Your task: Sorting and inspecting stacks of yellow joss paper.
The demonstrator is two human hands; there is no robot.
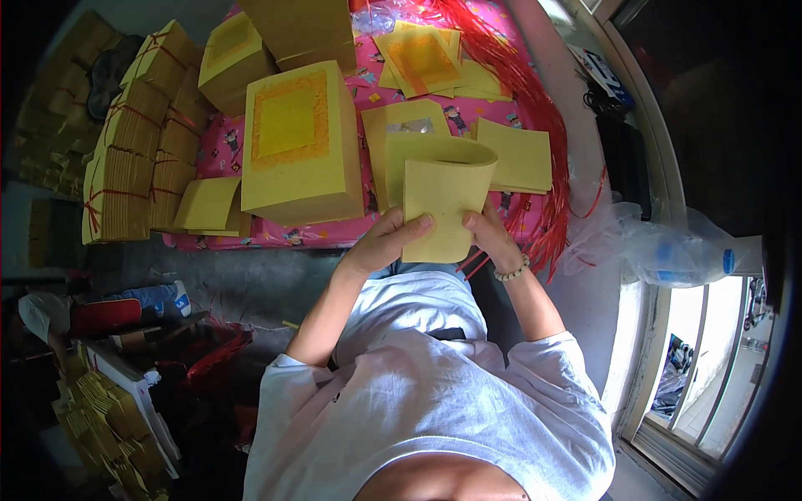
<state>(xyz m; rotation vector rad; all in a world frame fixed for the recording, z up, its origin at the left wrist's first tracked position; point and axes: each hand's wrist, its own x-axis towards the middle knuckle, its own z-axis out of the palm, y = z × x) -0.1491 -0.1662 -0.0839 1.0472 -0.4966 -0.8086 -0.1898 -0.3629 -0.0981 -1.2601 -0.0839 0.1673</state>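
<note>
Both my hands grip a curved, folded-over sheaf of yellow paper (pixel 447 200) close in front of me, its upper part bending back in a loop. My left hand (pixel 388 240) pinches its lower left side, thumb on the front. On the lower right side my right hand (pixel 494 237), with a bead bracelet at the wrist, has its thumb pressed on the paper; the other fingers are partly hidden behind. Beside the sheaf on the left stands a tall block of yellow paper (pixel 302 179) with an orange-bordered square on top. A flat pile of plain sheets (pixel 520 157) lies to the right.
A pink patterned cloth (pixel 221 150) covers the table. Red strands (pixel 547 167) run down its right side. String-tied paper bundles (pixel 125 188) stack up at left; printed sheets (pixel 422 63) lie at the back. A clear plastic bag (pixel 677 246) sits right. Another person (pixel 50 313) is at lower left.
</note>
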